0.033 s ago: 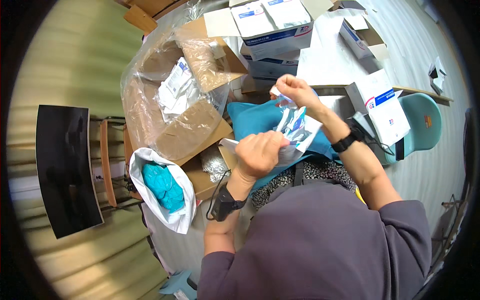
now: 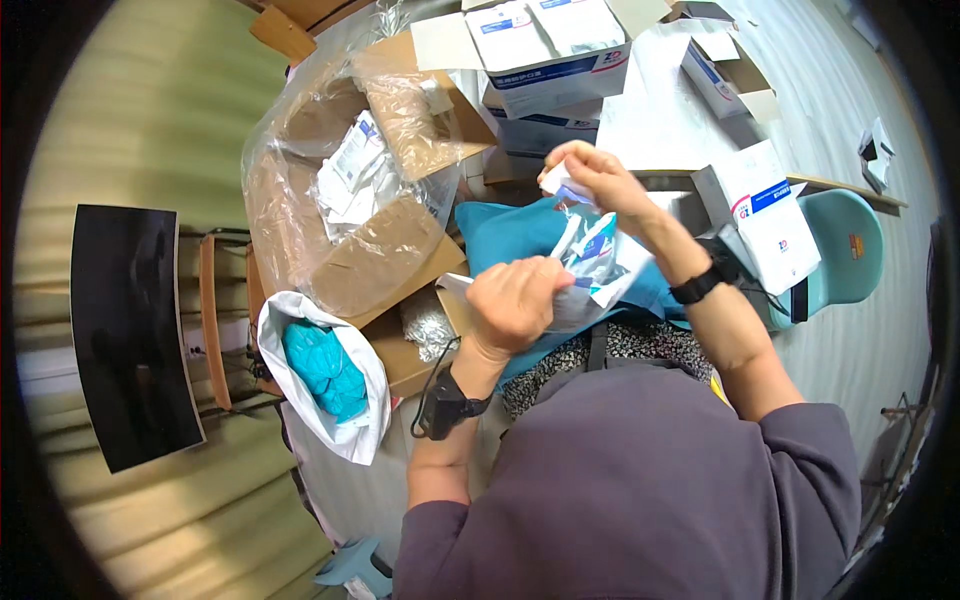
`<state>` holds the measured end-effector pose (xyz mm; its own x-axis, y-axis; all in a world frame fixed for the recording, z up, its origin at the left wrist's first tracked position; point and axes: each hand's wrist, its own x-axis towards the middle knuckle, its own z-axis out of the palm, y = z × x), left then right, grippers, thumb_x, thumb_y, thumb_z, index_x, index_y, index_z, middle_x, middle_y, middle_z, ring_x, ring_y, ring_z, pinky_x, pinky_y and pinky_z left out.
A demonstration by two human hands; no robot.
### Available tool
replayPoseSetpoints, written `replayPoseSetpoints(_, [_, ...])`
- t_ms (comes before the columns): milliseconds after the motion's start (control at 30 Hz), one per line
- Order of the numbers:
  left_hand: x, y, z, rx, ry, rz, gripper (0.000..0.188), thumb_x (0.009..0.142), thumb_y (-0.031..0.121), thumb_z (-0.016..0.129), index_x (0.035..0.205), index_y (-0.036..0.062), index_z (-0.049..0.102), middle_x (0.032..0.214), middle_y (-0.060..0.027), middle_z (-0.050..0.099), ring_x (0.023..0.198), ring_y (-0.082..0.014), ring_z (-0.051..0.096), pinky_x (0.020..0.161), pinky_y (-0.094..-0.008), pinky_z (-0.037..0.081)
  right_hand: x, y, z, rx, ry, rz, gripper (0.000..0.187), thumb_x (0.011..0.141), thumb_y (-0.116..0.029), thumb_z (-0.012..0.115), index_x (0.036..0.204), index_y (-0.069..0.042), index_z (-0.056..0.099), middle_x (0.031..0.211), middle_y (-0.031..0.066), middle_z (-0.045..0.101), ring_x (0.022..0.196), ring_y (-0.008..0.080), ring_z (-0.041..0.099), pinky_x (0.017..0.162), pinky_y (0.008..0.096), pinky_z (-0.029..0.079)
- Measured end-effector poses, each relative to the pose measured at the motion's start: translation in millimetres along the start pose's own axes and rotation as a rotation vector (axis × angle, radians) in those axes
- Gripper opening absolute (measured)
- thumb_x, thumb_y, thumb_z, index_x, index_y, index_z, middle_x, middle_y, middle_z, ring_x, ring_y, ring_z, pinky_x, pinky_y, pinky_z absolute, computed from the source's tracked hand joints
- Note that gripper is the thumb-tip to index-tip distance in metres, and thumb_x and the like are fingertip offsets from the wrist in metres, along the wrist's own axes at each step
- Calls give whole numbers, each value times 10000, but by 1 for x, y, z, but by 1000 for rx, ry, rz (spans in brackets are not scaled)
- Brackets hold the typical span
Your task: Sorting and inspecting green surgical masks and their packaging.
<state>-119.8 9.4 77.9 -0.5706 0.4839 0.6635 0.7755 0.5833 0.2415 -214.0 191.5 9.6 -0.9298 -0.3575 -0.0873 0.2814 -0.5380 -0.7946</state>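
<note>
Clenched a clear plastic bag (image 2: 574,314) tightly at frame centre with the left hand (image 2: 515,305), pinching film (image 2: 574,202) above with the right hand (image 2: 603,185), apparently for tautness (with blue-and-white packaging (image 2: 596,246) inside). Had an open white sack (image 2: 370,420) at lower left, probably for easy reach; farther, at upper left, a plastic-lined carton (image 2: 375,255), spread wide.

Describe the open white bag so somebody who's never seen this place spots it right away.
Start with the big cardboard box lined with clear plastic, in the upper left of the view. Just below it in the picture, right of the black screen, is the open white bag. Its crumpled teal contents set it apart from the box above, which holds white packets.
</note>
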Motion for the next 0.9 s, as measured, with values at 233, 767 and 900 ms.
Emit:
replayPoseSetpoints(233, [-3,-12,11,1,6,-19,123,761,84,697,784,50,582,731,-58,625,576,-197,599,486,-295,424,-32,-43,9,-788,-491,-76,229,778,-163,741,935,-5,690,908,74,681,873,157,623,805,299,482])
replayPoseSetpoints(767, [-50,5,47,-360,-291,-675,153,861,157,653,869,11,610,912,-158,655,762,-333,634,696,-384,500,-83,0,6,-1303,-297,-465,165,831,-182,663,804,-58,557,769,109,584,690,321,573,604,401,445])
replayPoseSetpoints(900, [-55,3,50,-223,-384,-498,163,867,191,634,836,32,623,741,-139,620,668,-317,595,623,-403,436,-86,14,1,-1094,-185,-302,196,824,-191,689,787,-39,571,716,127,591,632,297,596,545,368,449])
